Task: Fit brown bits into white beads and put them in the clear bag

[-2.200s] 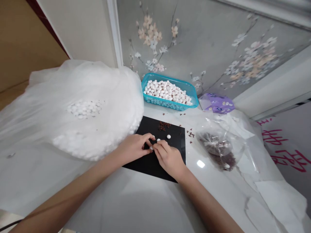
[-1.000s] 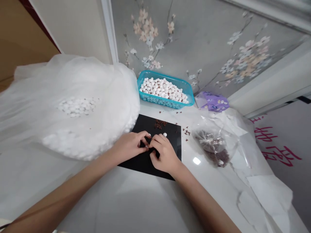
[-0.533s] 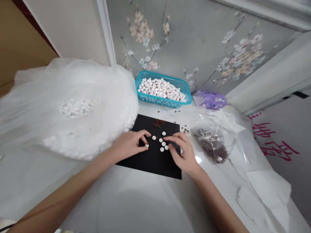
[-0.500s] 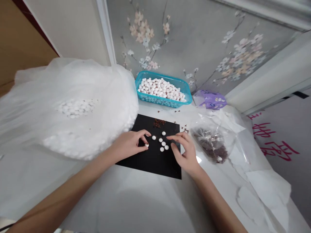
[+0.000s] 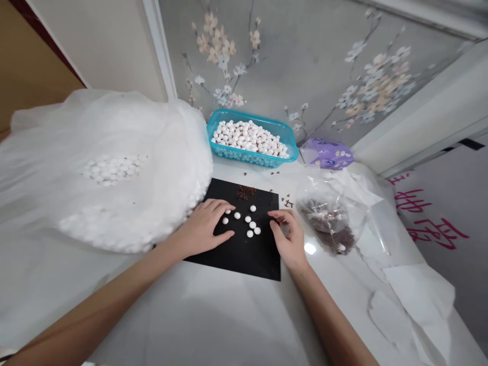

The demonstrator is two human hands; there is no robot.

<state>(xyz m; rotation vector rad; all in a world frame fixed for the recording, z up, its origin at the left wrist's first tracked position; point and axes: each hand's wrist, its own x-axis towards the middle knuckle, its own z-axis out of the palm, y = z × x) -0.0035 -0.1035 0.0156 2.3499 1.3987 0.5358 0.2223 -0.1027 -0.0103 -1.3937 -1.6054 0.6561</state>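
Note:
On a black mat (image 5: 236, 262) lie several small white balls (image 5: 252, 224), with a little heap of brown dried bits (image 5: 245, 192) near its far edge. My left hand (image 5: 204, 229) is open at the mat's left side, thumb spread away from the fingers. Its fingertips reach a white ball (image 5: 227, 211), and another ball lies between thumb and fingers. At the right edge of the mat is my right hand (image 5: 290, 239), with bent fingers and a small gap between thumb and index finger. I see nothing held in it.
A blue plastic basket (image 5: 251, 161) heaped with white balls stands at the back. Left is a big translucent bag (image 5: 114, 122) of white balls. Right are a clear bag (image 5: 331, 223) of brown bits, a purple packet (image 5: 328, 153) and white paper (image 5: 419, 284). Loose brown bits (image 5: 287, 202) lie beside the mat.
My left hand has let go of a white ball, which now lies on the mat, and its thumb has spread. My right hand has drawn slightly away from the balls, fingers more bent.

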